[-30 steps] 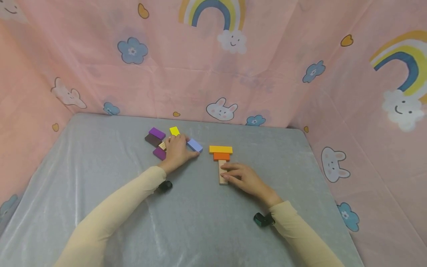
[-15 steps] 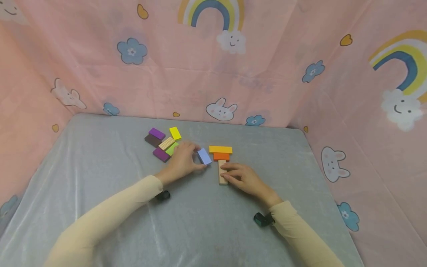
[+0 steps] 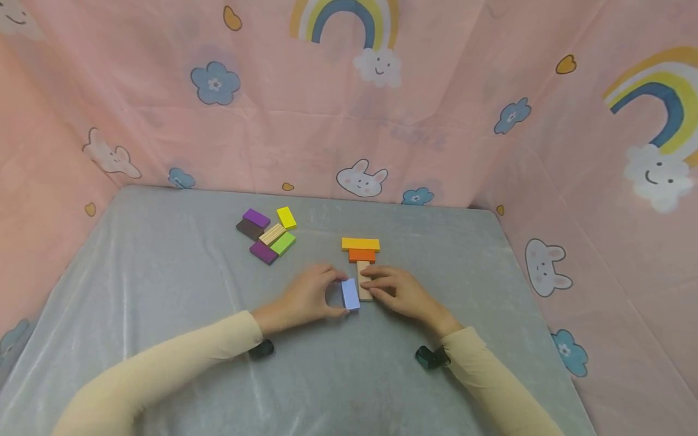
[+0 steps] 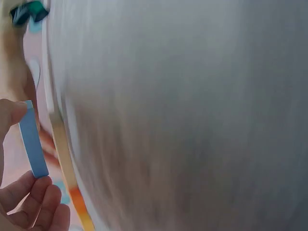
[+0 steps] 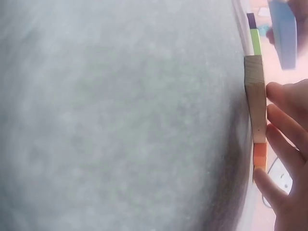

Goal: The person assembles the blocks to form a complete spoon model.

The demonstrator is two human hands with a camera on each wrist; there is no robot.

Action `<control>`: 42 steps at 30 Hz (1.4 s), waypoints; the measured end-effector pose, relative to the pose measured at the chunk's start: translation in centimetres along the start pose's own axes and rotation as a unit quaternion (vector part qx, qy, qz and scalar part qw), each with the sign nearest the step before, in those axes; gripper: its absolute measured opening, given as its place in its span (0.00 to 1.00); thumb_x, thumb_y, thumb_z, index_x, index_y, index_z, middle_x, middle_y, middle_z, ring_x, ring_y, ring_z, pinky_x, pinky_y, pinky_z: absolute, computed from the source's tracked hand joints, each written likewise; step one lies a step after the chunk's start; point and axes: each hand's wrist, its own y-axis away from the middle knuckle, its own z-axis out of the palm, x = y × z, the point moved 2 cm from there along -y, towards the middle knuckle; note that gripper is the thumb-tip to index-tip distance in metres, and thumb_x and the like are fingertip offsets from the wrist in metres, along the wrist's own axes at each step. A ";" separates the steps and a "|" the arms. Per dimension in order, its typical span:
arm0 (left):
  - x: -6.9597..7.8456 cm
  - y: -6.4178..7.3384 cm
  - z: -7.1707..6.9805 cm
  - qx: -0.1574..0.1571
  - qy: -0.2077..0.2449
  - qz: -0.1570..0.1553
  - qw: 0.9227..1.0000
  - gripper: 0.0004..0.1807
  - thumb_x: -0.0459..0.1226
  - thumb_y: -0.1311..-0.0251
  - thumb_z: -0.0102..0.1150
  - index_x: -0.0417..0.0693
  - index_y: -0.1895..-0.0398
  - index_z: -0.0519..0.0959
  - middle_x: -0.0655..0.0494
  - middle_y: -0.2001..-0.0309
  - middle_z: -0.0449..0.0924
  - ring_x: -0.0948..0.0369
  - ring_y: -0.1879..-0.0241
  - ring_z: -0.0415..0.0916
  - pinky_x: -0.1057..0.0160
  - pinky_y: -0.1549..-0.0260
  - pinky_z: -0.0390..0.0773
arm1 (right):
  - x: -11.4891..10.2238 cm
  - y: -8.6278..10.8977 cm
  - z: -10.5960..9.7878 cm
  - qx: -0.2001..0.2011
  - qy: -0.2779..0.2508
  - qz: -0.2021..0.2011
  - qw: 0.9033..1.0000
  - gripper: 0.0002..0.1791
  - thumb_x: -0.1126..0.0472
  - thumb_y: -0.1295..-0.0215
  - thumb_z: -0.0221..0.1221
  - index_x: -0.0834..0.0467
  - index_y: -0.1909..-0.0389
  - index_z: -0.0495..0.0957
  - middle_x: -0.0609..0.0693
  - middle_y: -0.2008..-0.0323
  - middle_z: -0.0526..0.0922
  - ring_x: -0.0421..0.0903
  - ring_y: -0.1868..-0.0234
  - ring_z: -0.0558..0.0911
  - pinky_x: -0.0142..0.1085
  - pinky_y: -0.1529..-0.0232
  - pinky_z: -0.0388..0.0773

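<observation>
My left hand (image 3: 305, 298) pinches a light blue block (image 3: 351, 294) by its two ends, thumb on one and fingertips on the other. In the right wrist view the blue block (image 5: 285, 36) is held up off the cloth. Close to its right, a plain wooden block (image 3: 363, 272) lies lengthwise. My right hand (image 3: 402, 290) rests its fairly straight fingertips on that wooden block, partly covering it. Against the far end of the wooden block lies an orange block (image 3: 362, 256), and beyond that a longer yellow-orange block (image 3: 360, 244) set crosswise.
To the left lies a loose group: two purple blocks (image 3: 264, 252), a dark brown block (image 3: 249, 229), a striped wooden block (image 3: 272, 234), a green block (image 3: 283, 244) and a yellow block (image 3: 286, 217). Grey cloth (image 3: 305, 381) covers the table; a pink printed curtain (image 3: 436, 121) hangs behind.
My left hand has taken the light blue block out of the loose group and carried it right and nearer, beside the wooden block. The right hand has stayed in place.
</observation>
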 end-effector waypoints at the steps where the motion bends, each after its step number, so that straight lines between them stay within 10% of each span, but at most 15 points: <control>1: 0.4 0.2 0.3 -0.003 0.000 0.008 1.000 0.33 0.52 0.57 0.78 0.49 0.47 0.80 0.58 0.54 0.82 0.61 0.56 0.78 0.61 0.53 0.79 | 0.0 0.0 0.0 0.001 0.001 -0.005 1.000 0.13 0.59 0.32 0.60 0.51 0.48 0.85 0.48 0.39 0.81 0.51 0.34 0.77 0.53 0.34 0.72; 9: 2.5 1.1 1.8 -0.056 0.025 0.016 0.998 0.33 0.52 0.53 0.76 0.50 0.44 0.79 0.59 0.50 0.80 0.64 0.56 0.77 0.64 0.54 0.80 | 0.2 -0.1 -0.1 -0.003 0.012 -0.023 1.000 0.15 0.66 0.34 0.60 0.52 0.48 0.85 0.48 0.40 0.82 0.51 0.34 0.77 0.51 0.33 0.73; 42: 3.5 0.3 3.2 -0.085 -0.040 0.012 0.996 0.34 0.53 0.51 0.75 0.49 0.42 0.78 0.57 0.48 0.78 0.62 0.50 0.74 0.63 0.48 0.79 | 0.2 -0.2 0.0 -0.001 0.018 -0.010 1.000 0.17 0.70 0.35 0.59 0.53 0.48 0.85 0.47 0.40 0.82 0.50 0.34 0.76 0.50 0.33 0.72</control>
